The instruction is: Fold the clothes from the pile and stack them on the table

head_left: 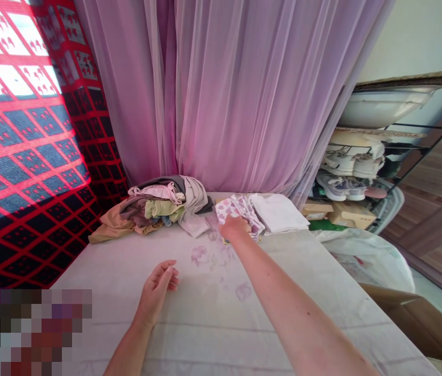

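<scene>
My right hand (234, 228) reaches across the table to a folded white cloth with purple print (231, 207). Its fingers are curled down on the cloth's near side, and their tips are partly hidden. Just right of it lies a flat folded white cloth (281, 213). Closer to me, my left hand (161, 280) hovers above the pale floral sheet (201, 303), fingers loosely bent and apart, holding nothing. A heap of crumpled clothes (162, 203) in brown, grey, pink and green rests at the back left.
A purple curtain (221, 94) hangs behind the far edge. On the left is a red and black patterned cloth (99, 151). To the right stand a rack with shoes (340, 187) and a white basin (381, 107), a clear plastic bag (370, 256) and a cardboard box (413, 318).
</scene>
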A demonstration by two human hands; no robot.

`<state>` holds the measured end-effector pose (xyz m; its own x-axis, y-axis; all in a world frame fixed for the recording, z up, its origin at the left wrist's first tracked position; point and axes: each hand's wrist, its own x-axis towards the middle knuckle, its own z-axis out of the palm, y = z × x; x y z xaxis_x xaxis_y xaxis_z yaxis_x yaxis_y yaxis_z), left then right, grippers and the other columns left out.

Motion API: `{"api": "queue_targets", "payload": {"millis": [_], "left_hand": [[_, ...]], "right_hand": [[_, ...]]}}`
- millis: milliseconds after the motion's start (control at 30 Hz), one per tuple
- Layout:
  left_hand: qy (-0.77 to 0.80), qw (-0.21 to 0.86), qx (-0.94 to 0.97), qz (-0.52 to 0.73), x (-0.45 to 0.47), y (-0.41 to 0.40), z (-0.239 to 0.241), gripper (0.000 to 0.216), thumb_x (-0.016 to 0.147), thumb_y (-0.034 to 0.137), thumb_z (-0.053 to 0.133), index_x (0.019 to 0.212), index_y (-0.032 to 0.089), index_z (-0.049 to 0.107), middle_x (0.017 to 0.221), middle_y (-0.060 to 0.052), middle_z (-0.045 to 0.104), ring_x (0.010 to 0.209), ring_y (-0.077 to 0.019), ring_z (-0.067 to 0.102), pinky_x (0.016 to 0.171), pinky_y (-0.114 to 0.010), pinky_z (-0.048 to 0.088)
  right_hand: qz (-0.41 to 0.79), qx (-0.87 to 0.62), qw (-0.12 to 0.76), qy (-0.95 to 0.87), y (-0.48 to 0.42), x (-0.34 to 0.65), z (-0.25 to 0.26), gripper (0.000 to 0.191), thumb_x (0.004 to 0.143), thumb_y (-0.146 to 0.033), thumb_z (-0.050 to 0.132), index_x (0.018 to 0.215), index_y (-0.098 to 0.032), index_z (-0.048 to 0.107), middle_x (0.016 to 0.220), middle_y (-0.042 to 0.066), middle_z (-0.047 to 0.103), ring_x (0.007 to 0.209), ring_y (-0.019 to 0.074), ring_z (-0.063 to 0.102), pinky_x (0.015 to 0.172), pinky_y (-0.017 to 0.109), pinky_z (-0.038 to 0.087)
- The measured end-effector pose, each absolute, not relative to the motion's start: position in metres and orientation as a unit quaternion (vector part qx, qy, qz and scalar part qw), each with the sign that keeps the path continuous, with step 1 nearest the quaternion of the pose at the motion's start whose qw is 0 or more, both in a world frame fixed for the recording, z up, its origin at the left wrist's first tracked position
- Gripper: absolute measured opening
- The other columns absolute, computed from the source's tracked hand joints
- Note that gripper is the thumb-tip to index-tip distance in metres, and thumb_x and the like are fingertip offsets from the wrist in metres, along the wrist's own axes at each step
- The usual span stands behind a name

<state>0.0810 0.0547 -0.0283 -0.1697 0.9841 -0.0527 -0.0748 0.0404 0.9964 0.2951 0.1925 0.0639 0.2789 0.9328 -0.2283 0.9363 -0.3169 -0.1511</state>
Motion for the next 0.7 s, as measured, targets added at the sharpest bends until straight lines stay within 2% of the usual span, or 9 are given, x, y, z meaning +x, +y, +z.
{"api": "queue_targets", "payload": {"millis": [67, 133, 233, 333, 400, 533, 700], "left_hand": [[0.535, 0.483, 0.428, 0.545, 0.081, 0.055, -0.028, 0.052, 0.069, 0.06, 0.067, 0.1, 0.018, 0.064, 0.079, -0.003, 0.065, 0.065, -0.0144, 0.061, 0.057, -0.025, 0.051], [0.535, 0.482, 0.428, 0.546, 0.082, 0.055, -0.028, 0.052, 0.069, 0.06, 0.068, 0.099, 0.018, 0.065, 0.079, -0.002, 0.065, 0.065, -0.0141, 0.061, 0.057, -0.024, 0.051], [0.538, 0.479, 0.429, 0.545, 0.083, 0.055, -0.027, 0.053, 0.067, 0.061, 0.068, 0.097, 0.018, 0.065, 0.077, -0.002, 0.064, 0.063, -0.0139, 0.061, 0.057, -0.025, 0.051], [0.541, 0.479, 0.432, 0.541, 0.084, 0.055, -0.027, 0.053, 0.066, 0.061, 0.069, 0.097, 0.018, 0.065, 0.076, -0.001, 0.064, 0.064, -0.0142, 0.061, 0.057, -0.025, 0.051], [0.539, 0.479, 0.434, 0.54, 0.083, 0.056, -0.028, 0.053, 0.067, 0.061, 0.068, 0.098, 0.018, 0.065, 0.077, -0.001, 0.064, 0.064, -0.0141, 0.061, 0.058, -0.025, 0.052], [0.538, 0.48, 0.437, 0.538, 0.081, 0.057, -0.03, 0.052, 0.068, 0.06, 0.068, 0.098, 0.018, 0.065, 0.078, -0.002, 0.065, 0.065, -0.0143, 0.061, 0.058, -0.025, 0.051], [0.54, 0.482, 0.435, 0.535, 0.082, 0.057, -0.03, 0.051, 0.068, 0.059, 0.068, 0.098, 0.018, 0.065, 0.079, -0.001, 0.065, 0.065, -0.0138, 0.061, 0.058, -0.024, 0.051]], "right_hand": [[-0.129, 0.785, 0.008, 0.605, 0.195, 0.305, 0.068, 0.066, 0.085, -0.06, 0.048, 0.135, -0.017, 0.05, 0.136, 0.023, 0.05, 0.124, 0.0372, 0.048, 0.09, 0.053, 0.044], [-0.112, 0.768, -0.003, 0.631, 0.197, 0.319, 0.075, 0.065, 0.088, -0.063, 0.041, 0.131, -0.017, 0.055, 0.13, 0.02, 0.056, 0.12, 0.0333, 0.052, 0.094, 0.048, 0.042], [-0.075, 0.746, -0.034, 0.661, 0.201, 0.344, 0.082, 0.049, 0.095, -0.049, 0.032, 0.124, -0.021, 0.061, 0.129, 0.014, 0.059, 0.121, 0.0278, 0.051, 0.1, 0.04, 0.037], [-0.046, 0.747, -0.062, 0.66, 0.205, 0.366, 0.083, 0.039, 0.095, -0.034, 0.037, 0.125, -0.025, 0.06, 0.138, 0.009, 0.052, 0.13, 0.0255, 0.042, 0.105, 0.037, 0.032], [-0.046, 0.766, -0.07, 0.637, 0.207, 0.379, 0.079, 0.04, 0.093, -0.032, 0.041, 0.129, -0.024, 0.057, 0.141, 0.011, 0.049, 0.129, 0.0275, 0.044, 0.102, 0.038, 0.035], [-0.093, 0.792, -0.07, 0.6, 0.209, 0.397, 0.069, 0.047, 0.093, -0.043, 0.04, 0.136, -0.028, 0.051, 0.134, 0.009, 0.057, 0.116, 0.0261, 0.057, 0.091, 0.036, 0.044], [-0.12, 0.796, -0.064, 0.59, 0.209, 0.402, 0.064, 0.053, 0.091, -0.05, 0.041, 0.141, -0.034, 0.043, 0.135, 0.005, 0.056, 0.118, 0.0244, 0.057, 0.091, 0.034, 0.044]]}}
